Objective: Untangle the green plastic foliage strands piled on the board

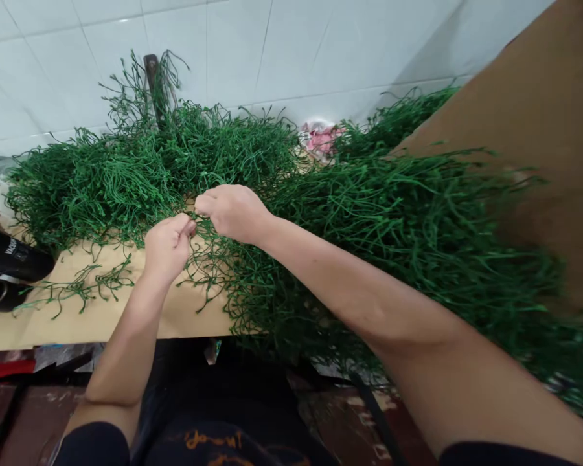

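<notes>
My left hand (166, 249) and my right hand (238, 213) are close together over the middle of the work surface, with a small gap between them. The fingers of both are closed in a pinch on thin green artificial plant stems (205, 226); the exact grip is hidden by the fingers. Beneath my right forearm spreads a large pile of green artificial stems (393, 213) with small bud-like tips. Behind both hands lies another thick heap of stems (126, 168). A few loose sprigs (90, 285) rest left of my left hand.
Tan cardboard (184, 317) covers the work surface. At the left stand a black cylinder with lettering (14, 252) and a dark roll (2, 294). A pink-and-white item (321, 139) sits near the tiled wall (233, 52). A large cardboard sheet (529, 129) rises at right.
</notes>
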Demonstrator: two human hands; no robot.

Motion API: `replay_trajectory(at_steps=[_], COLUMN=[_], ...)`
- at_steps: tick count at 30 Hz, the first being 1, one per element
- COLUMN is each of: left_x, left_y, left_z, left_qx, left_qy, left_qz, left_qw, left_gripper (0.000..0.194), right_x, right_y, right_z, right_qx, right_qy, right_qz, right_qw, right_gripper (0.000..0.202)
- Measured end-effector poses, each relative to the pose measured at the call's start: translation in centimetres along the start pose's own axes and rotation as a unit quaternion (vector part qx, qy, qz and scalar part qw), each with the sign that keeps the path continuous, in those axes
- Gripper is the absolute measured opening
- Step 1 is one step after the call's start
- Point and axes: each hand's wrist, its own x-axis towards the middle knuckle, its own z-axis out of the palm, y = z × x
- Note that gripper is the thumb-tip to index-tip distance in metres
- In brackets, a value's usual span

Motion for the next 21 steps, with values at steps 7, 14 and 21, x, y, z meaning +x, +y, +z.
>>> replay_trajectory(at_steps=[7, 14, 21], left_x=[-1.9, -3.9, -1.3], left_y=[1.7, 1.8, 7.5], left_z=[-0.7, -1.7, 3.6], left_qx=[-0.146, -0.2, -0.084], left_qy=[0.034, -0.027, -0.272], left_qz=[0.018, 0.109, 0.231], left_qw=[0.989, 0.973, 0.931], left_gripper=[0.031, 0.034, 0.038], right_x=[0.1, -6.6, -12.2], right_y=[3.7, 11.9, 13.9], right_z=[-1.6, -10.8, -13.0], right_qx=[-0.062, -0.065, -0.16], right_qy=[-0.01, 0.126, -0.146], right_qz=[0.063, 0.437, 0.412], right_qw=[0.996, 0.888, 0.885], right_gripper=[0.034, 0.032, 0.018])
